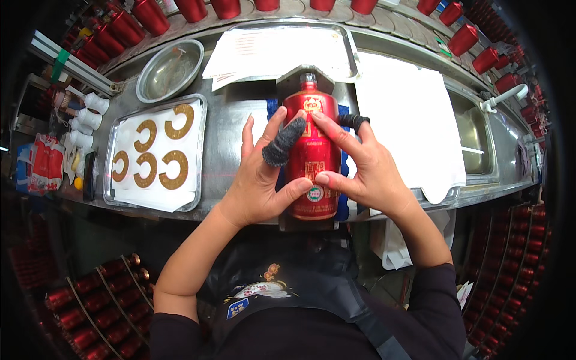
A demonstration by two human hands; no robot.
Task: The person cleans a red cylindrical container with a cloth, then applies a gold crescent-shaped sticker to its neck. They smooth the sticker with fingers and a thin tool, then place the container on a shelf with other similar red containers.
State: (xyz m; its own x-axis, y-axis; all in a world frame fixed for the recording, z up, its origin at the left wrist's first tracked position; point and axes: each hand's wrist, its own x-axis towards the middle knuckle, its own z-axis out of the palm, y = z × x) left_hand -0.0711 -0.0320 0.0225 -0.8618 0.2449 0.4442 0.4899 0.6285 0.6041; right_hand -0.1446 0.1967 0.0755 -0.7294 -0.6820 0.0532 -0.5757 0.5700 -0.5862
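Note:
A red bottle (314, 157) with gold print and a bare glass neck lies on its back in a metal cradle (292, 78), neck pointing away from me. Blue cloth (343, 207) shows along its sides. My left hand (259, 171) rests on its left side, thumb low and forefinger near the shoulder, fingers spread. From the right, my right hand (369, 165) touches its front with thumb and forefinger, the other fingers apart. Dark fabric finger sleeves cover a finger on each hand. The thumb tips nearly meet above a small green-and-white round mark. Both hands press on the bottle without wrapping round it.
Left, a metal tray (203, 129) carries several gold C-shaped labels (174, 170) on white sheets. Behind it stands a metal bowl (170, 71). White label sheets (282, 51) fill another tray. A sink (477, 135) is right. Red bottles line the conveyor (288, 11) and racks below.

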